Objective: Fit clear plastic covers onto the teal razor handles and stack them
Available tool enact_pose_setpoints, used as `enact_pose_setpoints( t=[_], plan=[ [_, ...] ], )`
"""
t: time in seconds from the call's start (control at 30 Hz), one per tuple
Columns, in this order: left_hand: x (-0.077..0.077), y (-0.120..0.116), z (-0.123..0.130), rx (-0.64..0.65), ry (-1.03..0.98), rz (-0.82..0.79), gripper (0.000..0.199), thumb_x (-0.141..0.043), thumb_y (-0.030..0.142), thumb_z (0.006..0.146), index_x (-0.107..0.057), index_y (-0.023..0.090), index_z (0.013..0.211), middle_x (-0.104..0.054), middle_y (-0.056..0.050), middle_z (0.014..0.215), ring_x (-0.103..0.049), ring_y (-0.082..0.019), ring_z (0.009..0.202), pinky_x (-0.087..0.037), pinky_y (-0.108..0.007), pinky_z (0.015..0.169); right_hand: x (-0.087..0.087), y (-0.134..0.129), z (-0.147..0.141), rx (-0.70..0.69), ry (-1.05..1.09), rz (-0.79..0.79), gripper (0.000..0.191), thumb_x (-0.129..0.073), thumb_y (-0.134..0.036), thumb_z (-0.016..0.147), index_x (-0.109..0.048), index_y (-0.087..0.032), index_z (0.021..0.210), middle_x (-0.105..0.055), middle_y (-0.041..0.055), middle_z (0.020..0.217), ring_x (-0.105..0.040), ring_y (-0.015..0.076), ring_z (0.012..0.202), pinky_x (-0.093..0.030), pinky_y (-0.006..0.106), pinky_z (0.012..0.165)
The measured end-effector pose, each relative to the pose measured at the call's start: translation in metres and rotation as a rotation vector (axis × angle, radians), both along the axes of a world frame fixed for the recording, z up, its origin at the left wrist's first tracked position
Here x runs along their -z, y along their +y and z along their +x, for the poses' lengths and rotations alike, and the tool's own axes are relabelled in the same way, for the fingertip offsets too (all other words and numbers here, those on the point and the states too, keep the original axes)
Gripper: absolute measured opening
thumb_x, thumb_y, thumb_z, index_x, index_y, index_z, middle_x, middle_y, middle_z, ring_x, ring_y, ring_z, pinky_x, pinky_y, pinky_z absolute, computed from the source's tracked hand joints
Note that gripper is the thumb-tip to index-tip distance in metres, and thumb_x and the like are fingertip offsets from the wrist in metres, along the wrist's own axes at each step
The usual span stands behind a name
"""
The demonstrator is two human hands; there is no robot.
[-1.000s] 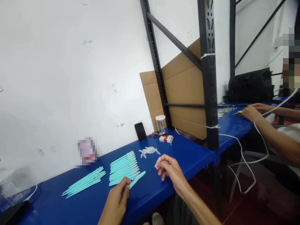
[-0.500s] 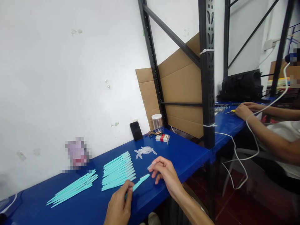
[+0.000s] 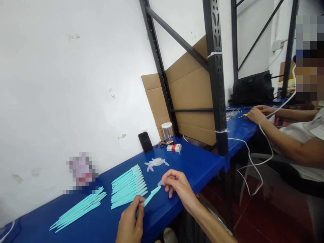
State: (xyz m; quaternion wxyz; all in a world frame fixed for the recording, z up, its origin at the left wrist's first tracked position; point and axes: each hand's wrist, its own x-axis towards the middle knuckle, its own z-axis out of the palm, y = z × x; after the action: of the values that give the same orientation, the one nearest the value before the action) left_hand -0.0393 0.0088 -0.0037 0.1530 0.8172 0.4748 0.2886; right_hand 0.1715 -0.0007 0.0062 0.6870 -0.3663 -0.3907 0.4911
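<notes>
My left hand (image 3: 131, 216) is closed around the handle of a turquoise eyebrow razor (image 3: 152, 196), its blade end pointing up and right. In my right hand (image 3: 177, 184), thumb and fingers pinch a small translucent blade cap (image 3: 160, 182), close to the razor's tip; whether they touch I cannot tell. Beyond the razor lies a small heap of similar caps (image 3: 157, 162). Left of my hands is a row of turquoise razors with caps on their ends (image 3: 129, 186). Farther left lies a looser bundle of turquoise razors (image 3: 79, 209).
Along the back of the blue table (image 3: 197, 162) are a phone (image 3: 145, 141), a clear jar (image 3: 167, 131) and a red-and-white box (image 3: 174, 147). A black rack post (image 3: 215, 84) rises at the right. Past it, another person's hands (image 3: 258, 114) work at a table.
The cap in my right hand and the razor tip have come closer together. The view has turned slightly, so the rack and the other person appear farther left.
</notes>
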Motion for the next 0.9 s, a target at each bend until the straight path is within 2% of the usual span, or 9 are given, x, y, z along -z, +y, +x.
enact_pose_setpoints(
  t=[0.2,0.43,0.9],
  plan=[
    [0.0027,0.0001,-0.0003,-0.010,-0.025,0.007,0.031,-0.033,0.048,0.098,-0.053,0.025,0.093,-0.055,0.003,0.067,-0.054,-0.017,0.061,-0.040,-0.023,0.061,0.0018,-0.0001,0.0007,-0.013,-0.025,-0.012,0.017,-0.071,-0.030,0.068,-0.066,-0.016,0.075,-0.065,0.0008,0.063,-0.055,0.0119,0.051,-0.042,0.019,0.037],
    [0.0030,-0.0017,0.0021,-0.021,-0.058,0.050,0.031,-0.034,0.047,0.098,-0.056,0.025,0.093,-0.058,0.002,0.069,-0.055,-0.017,0.061,-0.040,-0.022,0.060,0.0004,-0.0004,-0.0005,-0.098,-0.121,-0.019,0.017,-0.073,-0.029,0.066,-0.067,-0.014,0.071,-0.065,0.0015,0.060,-0.055,0.0115,0.049,-0.039,0.018,0.037],
    [-0.0011,-0.0073,0.0036,0.060,-0.101,-0.003,0.032,-0.035,0.046,0.099,-0.056,0.023,0.091,-0.056,0.001,0.068,-0.052,-0.017,0.061,-0.038,-0.022,0.060,0.0039,-0.0003,0.0015,-0.228,-0.231,-0.018,0.015,-0.073,-0.027,0.067,-0.066,-0.014,0.070,-0.064,-0.0010,0.056,-0.052,0.0091,0.043,-0.035,0.018,0.038]
  ],
)
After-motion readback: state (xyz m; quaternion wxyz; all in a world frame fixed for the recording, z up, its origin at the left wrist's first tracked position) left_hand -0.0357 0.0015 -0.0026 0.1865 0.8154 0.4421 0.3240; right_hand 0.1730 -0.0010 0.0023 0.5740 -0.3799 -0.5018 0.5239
